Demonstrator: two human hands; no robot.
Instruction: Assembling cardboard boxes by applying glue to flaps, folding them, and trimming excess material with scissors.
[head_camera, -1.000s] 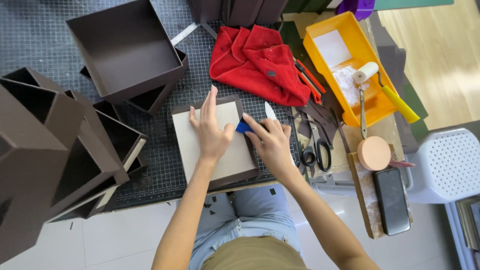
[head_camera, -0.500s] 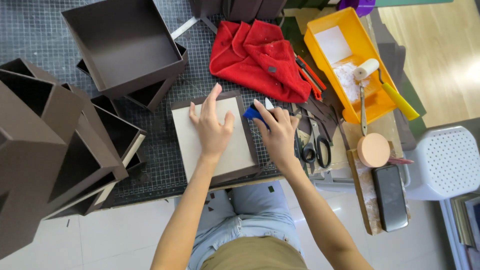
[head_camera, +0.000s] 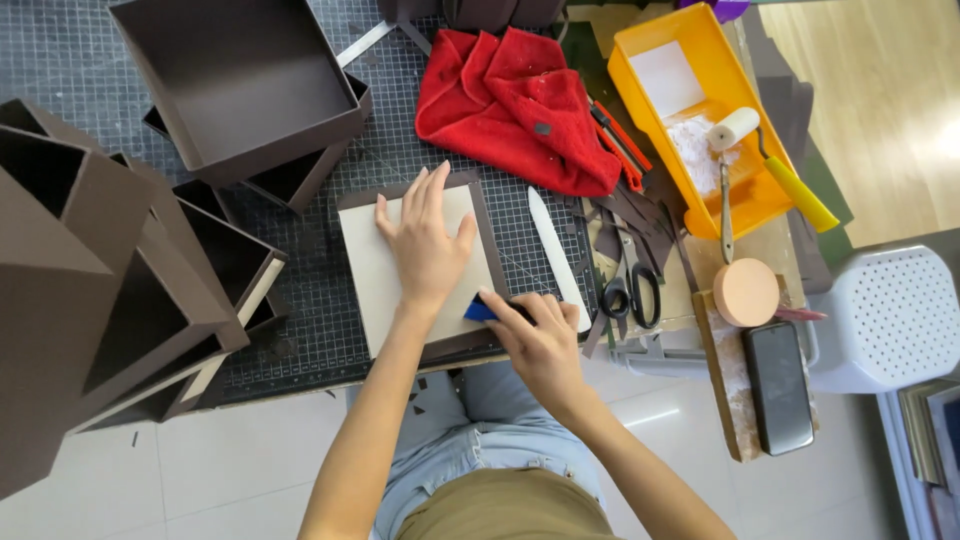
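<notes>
Left hand (head_camera: 428, 243) lies flat, fingers spread and grasping nothing, on a pale board (head_camera: 400, 270) set upon brown paper on the cutting mat (head_camera: 300, 330). Right hand (head_camera: 540, 335) is clenched around a small blue scraper (head_camera: 480, 311) at the board's near right edge. Red cloth (head_camera: 515, 105) lies far right; scissors (head_camera: 632, 290) lie right.

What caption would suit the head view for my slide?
Left hand flat on a pale board over brown paper, right hand pressing a blue tool at its lower edge.
</notes>
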